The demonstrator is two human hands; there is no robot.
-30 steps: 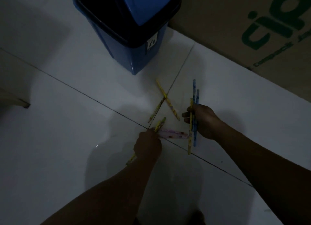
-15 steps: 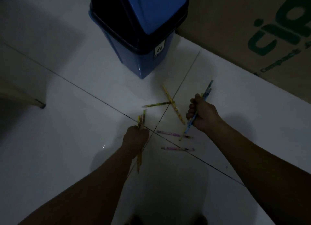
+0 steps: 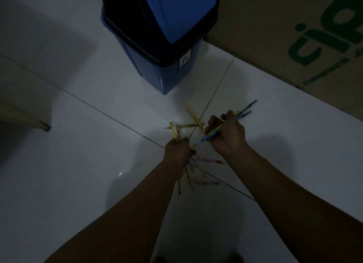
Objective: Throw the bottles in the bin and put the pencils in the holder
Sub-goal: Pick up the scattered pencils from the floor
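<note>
The scene is dim. My left hand (image 3: 177, 154) is closed around a bundle of yellow pencils (image 3: 174, 130) that stick out above and below the fist. My right hand (image 3: 228, 134) grips blue and yellow pencils (image 3: 246, 109), their ends pointing up to the right. On the white floor lie two crossed yellow pencils (image 3: 193, 116) just beyond my hands and two pink pencils (image 3: 209, 161) nearer me, the nearer one (image 3: 211, 183) below my left wrist. The blue bin (image 3: 169, 74) with a swing lid stands farther back. No holder or bottles are in view.
A large cardboard box (image 3: 284, 33) with green print lies along the upper right. A pale furniture leg (image 3: 42, 126) touches the floor at the left. Dark tile joints cross under my hands.
My left hand has moved right, toward the right hand, and now holds more pencils. The right hand keeps its pencils, tilted a little more. The camera has shifted slightly.
</note>
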